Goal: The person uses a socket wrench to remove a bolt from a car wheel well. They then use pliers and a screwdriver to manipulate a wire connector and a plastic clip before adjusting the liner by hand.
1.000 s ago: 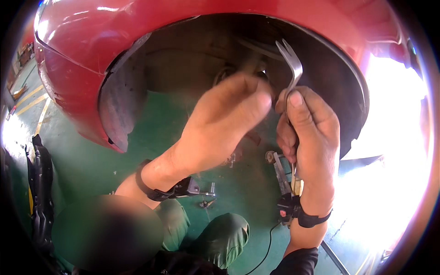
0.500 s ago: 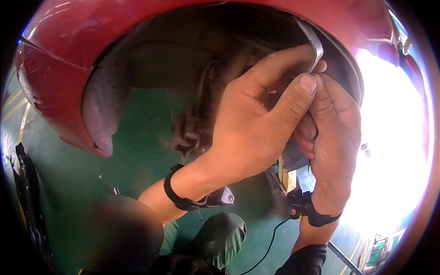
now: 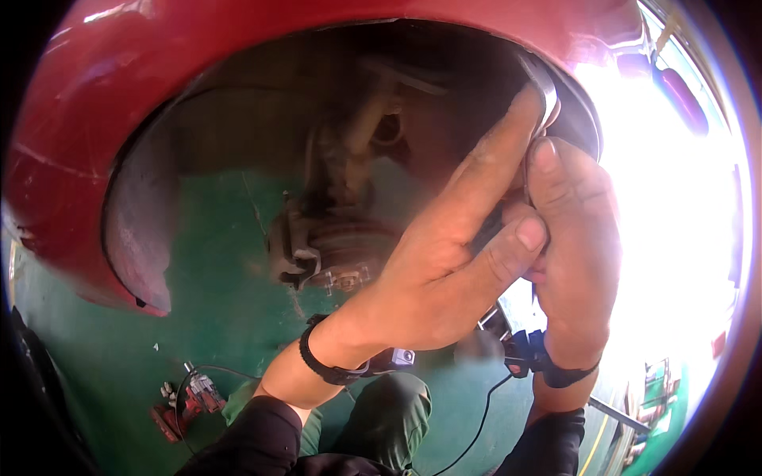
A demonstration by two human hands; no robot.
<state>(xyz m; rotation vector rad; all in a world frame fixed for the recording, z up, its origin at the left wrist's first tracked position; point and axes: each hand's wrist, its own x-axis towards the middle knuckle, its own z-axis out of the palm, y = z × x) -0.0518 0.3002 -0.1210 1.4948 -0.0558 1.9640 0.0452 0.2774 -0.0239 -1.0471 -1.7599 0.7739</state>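
Both my hands are at the right edge of a red car's wheel arch [image 3: 270, 44]. A thin, bent grey strip [image 3: 546, 89] runs down from this edge between them. My left hand [image 3: 440, 266] reaches across with its forefinger stretched out against the strip. Its thumb is spread apart and points toward my other palm; the remaining fingers are partly hidden. My right hand [image 3: 578, 226] pinches the lower part of the strip between its thumb and bent fingers. The strip's lower end is mostly covered by my hands.
Behind my hands, the open arch shows a brake disc [image 3: 349, 238] and suspension parts, with no wheel on. On the green floor [image 3: 222, 238] at lower left lies a red power tool [image 3: 189, 406]. A black cable [image 3: 482, 412] hangs from my right wrist strap. Bright light glares at right.
My left thumb has moved down off the strip, and its forefinger has straightened along it. My right hand stays on the strip. The view has shifted, and the red power tool now shows.
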